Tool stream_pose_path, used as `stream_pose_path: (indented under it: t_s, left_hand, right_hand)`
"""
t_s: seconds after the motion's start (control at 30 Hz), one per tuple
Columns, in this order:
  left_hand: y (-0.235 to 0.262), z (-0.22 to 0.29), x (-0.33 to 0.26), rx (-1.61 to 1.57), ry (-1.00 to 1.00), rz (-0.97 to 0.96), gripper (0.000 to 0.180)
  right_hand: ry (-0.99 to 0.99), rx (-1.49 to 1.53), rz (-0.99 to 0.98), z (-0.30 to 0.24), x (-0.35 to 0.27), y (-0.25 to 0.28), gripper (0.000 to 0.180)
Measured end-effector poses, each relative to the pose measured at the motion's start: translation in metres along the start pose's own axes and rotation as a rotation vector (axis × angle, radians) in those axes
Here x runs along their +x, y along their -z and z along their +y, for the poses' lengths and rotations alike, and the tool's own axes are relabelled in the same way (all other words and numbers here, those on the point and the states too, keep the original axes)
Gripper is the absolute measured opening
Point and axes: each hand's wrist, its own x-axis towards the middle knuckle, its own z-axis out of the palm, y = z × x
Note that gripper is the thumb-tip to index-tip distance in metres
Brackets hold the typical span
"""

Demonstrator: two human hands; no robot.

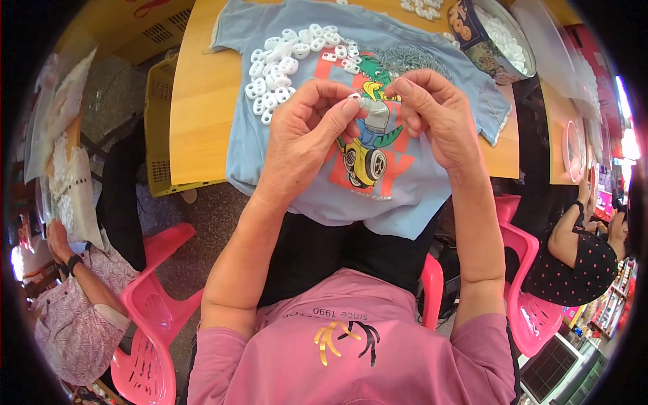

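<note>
My left hand [314, 131] pinches a small white plastic two-hole piece [356, 99], like a cord lock, between thumb and forefinger. Opposite it, level and a short gap away, my right hand [435, 111] has its thumb and forefinger closed; whatever is between them is too small to make out. Both hands hover over a light blue T-shirt [270, 158] with a cartoon print, spread across the table. A curved heap of the white two-hole pieces [277, 64] lies beyond my left hand. Past my right hand is a pile of tiny grey metal parts [415, 61], perhaps springs.
A round tin [503, 40] full of white pieces stands at the table's far right. The wooden table [199, 115] runs under the shirt, with a yellow crate [158, 128] left of it. Pink chairs [148, 331] and other people [81, 304] are at both sides.
</note>
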Motion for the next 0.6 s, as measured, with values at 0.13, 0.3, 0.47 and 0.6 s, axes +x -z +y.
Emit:
stream_pose_path:
  t_s: [0.13,0.3,0.47,0.6]
  left_hand:
    - [0.0006,-0.0015,-0.0001,-0.002,0.003,0.007,0.016]
    - [0.0000,-0.0026,0.0006,0.006,-0.007,0.010,0.016]
    - [-0.0016,-0.0014,0.0009,0.016,-0.009,0.007,0.016]
    - [-0.0021,0.0005,0.0000,0.021,0.003,0.015,0.015]
  right_hand:
    - [-0.015,0.112,0.013,-0.0016,0.0002,-0.0017,0.016]
    - [-0.057,0.117,0.002,-0.0006,-0.0007,0.0040,0.019]
    - [-0.056,0.084,0.011,-0.0012,-0.0017,0.0042,0.021]
    - [-0.055,0.115,-0.038,-0.0013,-0.0015,0.0065,0.023]
